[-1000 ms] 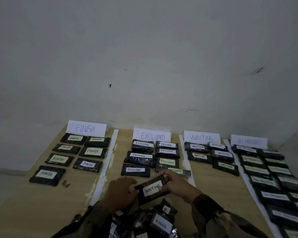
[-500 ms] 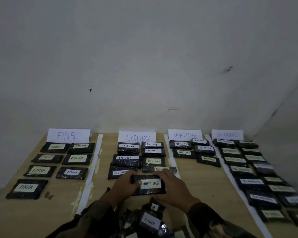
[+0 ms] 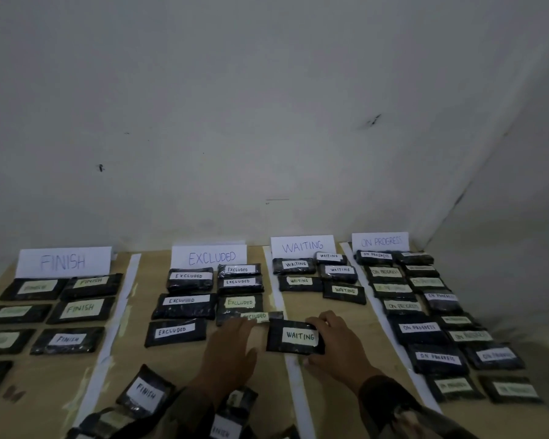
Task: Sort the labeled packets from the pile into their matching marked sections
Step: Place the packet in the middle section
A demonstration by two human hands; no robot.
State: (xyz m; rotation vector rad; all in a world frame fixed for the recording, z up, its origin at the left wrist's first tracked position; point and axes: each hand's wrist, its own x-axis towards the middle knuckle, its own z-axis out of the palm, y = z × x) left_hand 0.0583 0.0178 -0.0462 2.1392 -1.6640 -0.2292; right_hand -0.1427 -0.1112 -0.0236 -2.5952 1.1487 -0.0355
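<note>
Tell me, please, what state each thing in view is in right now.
WAITING packet: gripped by the right hand, over the tape strip, not yet in its section.
right hand: fingers curled round the packet's right end.
left hand: fingers relaxed, holding nothing.
pile: unsorted; FINISH packet on top, label up.
WAITING section: five packets lying label up.
WAITING sign: standing upright.

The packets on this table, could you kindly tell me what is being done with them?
A person is sorting labelled packets into marked sections. The right hand grips a WAITING packet over the white strip beside the WAITING section. The left hand is open beside it. Unsorted packets, including a FINISH packet, lie nearest the person.
</note>
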